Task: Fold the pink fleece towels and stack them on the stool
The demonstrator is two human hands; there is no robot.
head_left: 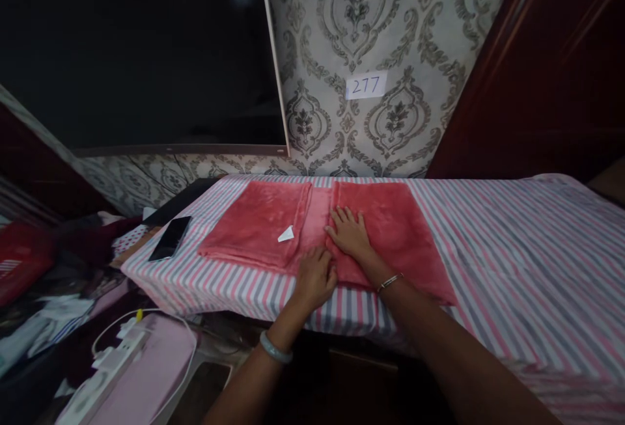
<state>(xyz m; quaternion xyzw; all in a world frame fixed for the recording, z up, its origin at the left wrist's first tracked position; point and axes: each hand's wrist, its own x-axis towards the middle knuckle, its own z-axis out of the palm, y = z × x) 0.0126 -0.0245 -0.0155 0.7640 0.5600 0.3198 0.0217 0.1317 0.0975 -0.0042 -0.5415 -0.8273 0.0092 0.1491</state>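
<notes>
Clock positions are read from the centre of the red blanket (318, 226), with 12 o'clock set toward the wall. The blanket is laid on a striped cloth (508, 249) and is folded into two side panels. The left panel (251, 223) is located at 9 o'clock and the right panel (400, 236) at 3 o'clock; a paler strip (319, 205) of the same fabric is exposed between them. A white tag (286, 234) is seen on the left panel, near its inner edge.

The right hand (350, 233) is placed at 3 o'clock. Its palm is turned down, its fingers are spread wide, and it is rested on the right panel beside the inner edge; nothing is gripped. A metal bracelet (390, 282) is worn on the right wrist.

The left hand (315, 278) is positioned at 6 o'clock, at the near edge of the blanket. Its fingers are curled into a narrow posture; whether fabric is pinched beneath them cannot be told. A pale bangle (276, 348) is worn on the left wrist.

A phone (170, 238) is set on the striped cloth at 9 o'clock, apart from the blanket. A power strip (108, 368) is located at 8 o'clock. A television (137, 54) is mounted between 10 and 11 o'clock. A paper label (366, 85) marked "277" is fixed to the patterned wall (359, 15) at 1 o'clock.
</notes>
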